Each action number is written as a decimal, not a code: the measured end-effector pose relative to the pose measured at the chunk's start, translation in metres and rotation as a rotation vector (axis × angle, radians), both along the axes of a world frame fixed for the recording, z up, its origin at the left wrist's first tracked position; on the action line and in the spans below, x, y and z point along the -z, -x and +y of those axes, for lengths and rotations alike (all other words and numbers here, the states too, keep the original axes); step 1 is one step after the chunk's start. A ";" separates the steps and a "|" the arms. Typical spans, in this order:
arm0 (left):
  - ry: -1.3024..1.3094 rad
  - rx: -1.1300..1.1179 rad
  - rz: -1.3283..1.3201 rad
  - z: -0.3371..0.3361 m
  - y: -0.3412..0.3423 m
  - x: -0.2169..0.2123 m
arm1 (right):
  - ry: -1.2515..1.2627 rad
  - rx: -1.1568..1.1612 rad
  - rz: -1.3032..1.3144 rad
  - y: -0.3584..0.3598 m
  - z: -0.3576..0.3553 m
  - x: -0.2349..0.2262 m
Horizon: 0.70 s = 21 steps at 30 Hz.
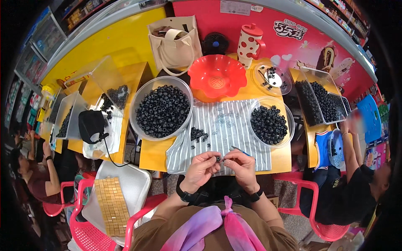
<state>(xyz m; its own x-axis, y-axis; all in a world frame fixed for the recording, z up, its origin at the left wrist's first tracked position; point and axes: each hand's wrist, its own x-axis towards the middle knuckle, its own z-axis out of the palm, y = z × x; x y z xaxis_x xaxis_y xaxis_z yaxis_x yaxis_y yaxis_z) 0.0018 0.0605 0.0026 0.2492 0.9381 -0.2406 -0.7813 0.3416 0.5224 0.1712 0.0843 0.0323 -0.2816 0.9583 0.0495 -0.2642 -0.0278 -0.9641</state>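
Observation:
My left hand (203, 168) is closed in a pinch on a small black ring-shaped part (218, 159), just in front of the table's near edge. Close beside it, my right hand (242, 167) is also pinched, its fingertips almost touching the part; what it holds is too small to make out. A thin blue tool (242, 151) shows just beyond my right fingers, and whether it is held or lying is unclear. Several loose black parts (199, 134) lie on the striped cloth (224, 119) ahead of my left hand.
A large tub (135, 113) of black parts stands left, a smaller round tub (289, 133) right. Behind are a red scalloped bowl (217, 75), a clear lidded dish (256, 79), a dotted cup (250, 44) and a beige bag (176, 50). People sit at both sides.

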 end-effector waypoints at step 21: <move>-0.074 -0.022 0.118 -0.002 0.004 0.000 | -0.526 0.135 -0.425 0.013 0.001 -0.005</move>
<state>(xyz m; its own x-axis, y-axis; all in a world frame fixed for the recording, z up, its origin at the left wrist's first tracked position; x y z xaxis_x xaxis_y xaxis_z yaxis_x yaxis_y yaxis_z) -0.0020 0.0587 0.0021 0.2024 0.9592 -0.1972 -0.7195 0.2823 0.6345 0.1579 0.0848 0.0369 -0.2591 0.8653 0.4292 0.1715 0.4785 -0.8612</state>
